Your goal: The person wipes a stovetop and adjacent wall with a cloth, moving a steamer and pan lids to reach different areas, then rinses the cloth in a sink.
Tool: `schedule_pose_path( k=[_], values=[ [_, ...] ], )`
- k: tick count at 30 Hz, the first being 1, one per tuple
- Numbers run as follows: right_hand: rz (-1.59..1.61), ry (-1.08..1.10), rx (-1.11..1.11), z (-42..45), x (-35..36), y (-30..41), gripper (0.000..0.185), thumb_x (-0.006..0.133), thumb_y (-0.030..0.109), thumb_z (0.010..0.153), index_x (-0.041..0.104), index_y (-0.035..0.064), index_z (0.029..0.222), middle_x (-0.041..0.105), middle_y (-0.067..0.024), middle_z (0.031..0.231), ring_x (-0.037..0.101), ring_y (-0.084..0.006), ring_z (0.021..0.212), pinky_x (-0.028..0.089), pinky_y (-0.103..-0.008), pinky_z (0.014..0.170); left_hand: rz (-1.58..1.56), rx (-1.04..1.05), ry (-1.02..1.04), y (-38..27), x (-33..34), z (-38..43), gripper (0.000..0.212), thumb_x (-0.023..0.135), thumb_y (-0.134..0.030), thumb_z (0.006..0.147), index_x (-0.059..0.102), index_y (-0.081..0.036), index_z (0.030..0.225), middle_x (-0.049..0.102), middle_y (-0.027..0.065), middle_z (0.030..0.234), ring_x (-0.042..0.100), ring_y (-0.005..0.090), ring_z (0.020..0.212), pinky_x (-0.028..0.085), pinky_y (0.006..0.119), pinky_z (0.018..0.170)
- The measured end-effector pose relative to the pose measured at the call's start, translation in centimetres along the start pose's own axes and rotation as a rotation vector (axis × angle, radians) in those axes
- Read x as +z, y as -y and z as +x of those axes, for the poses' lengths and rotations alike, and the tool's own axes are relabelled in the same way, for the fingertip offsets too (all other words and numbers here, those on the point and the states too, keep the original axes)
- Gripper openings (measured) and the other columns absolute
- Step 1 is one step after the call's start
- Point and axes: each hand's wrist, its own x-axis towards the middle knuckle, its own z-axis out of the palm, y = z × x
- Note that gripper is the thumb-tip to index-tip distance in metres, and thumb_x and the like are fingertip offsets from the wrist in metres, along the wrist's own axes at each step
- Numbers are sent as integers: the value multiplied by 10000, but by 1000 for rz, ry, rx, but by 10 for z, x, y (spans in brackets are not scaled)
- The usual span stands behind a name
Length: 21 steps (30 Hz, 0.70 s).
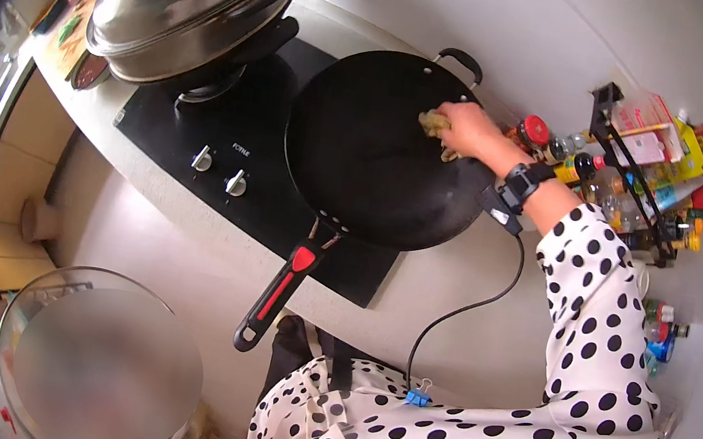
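Note:
My right hand [467, 131] grips a crumpled, yellowish-brown wad, perhaps a cloth or scrubber [435, 124], inside a large black wok [376, 154], near its back right wall. The wok sits on a black gas hob [256, 203], its black and red handle [279, 295] pointing toward the front edge. A wrist device with a cable is strapped on my right wrist. My left hand is out of view. At the lower left is a round glass lid with a metal rim [95, 269]; its middle is blurred, and what holds it is not visible.
A steel steamer pot with a domed lid [192, 4] stands on the left burner. Two hob knobs [237, 183] face front. Bottles and jars with a black rack [637, 177] crowd the right side. A wooden cutting board [80, 27] lies far left. The black cable [470, 302] crosses the counter.

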Motion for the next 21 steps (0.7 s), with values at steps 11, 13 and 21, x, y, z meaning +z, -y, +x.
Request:
schedule_pose_path(
  k=[11, 13, 21],
  values=[
    [158, 390, -501, -46, 36, 69, 330, 583, 119, 677, 647, 103, 1000, 612, -178, 937, 585, -370, 905, 484, -429, 804, -18, -47, -6, 17, 4, 2, 161, 476, -212, 931, 534, -76, 867, 423, -13, 651, 329, 78, 483, 272, 228, 415],
    [288, 672, -467, -59, 15, 92, 281, 573, 179, 744, 626, 59, 992, 612, -129, 905, 603, -281, 836, 486, -377, 738, -12, -56, 12, 17, 12, 3, 159, 476, -209, 930, 536, -75, 871, 426, -12, 653, 332, 78, 484, 275, 227, 416],
    [475, 1102, -126, -125, -77, 77, 283, 576, 305, 802, 643, 32, 840, 604, -27, 677, 547, -109, 649, 451, -280, 608, 79, -87, 152, 14, 84, 1, 154, 475, -200, 929, 541, -68, 886, 439, -9, 662, 343, 77, 487, 287, 224, 421]
  ],
)
